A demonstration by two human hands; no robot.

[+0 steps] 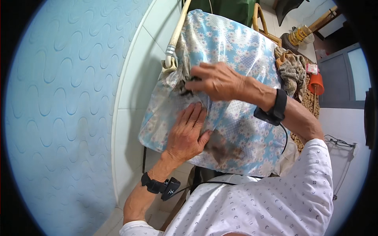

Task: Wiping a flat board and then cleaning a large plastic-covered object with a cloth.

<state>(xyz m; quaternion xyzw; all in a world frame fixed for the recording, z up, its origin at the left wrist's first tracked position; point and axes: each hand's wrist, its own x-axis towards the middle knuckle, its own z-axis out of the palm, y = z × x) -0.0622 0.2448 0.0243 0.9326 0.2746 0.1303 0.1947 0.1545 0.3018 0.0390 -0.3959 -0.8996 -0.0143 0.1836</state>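
A board or small tabletop wrapped in a blue flowered plastic cover (248, 126) lies before me. My left hand (187, 132) rests flat on it, fingers pointing away from me, thumb spread. Above it my right hand (217, 81) has its fingers curled over a dark, soiled patch of the cover (186, 88); they hide whether anything is between them. Dark material shows under its fingertips, too unclear to name. A brown stain (221, 149) marks the near side of the cover. Both wrists carry black strapped devices with cables.
A pale pole with a fitting at its end (170, 56) stands at the cover's left edge by the wall (68, 103). On the right lie a crumpled grey-brown cloth (291, 70), an orange-red container (316, 83) and many brown nut-like pieces (313, 100). A bamboo frame (265, 32) stands behind.
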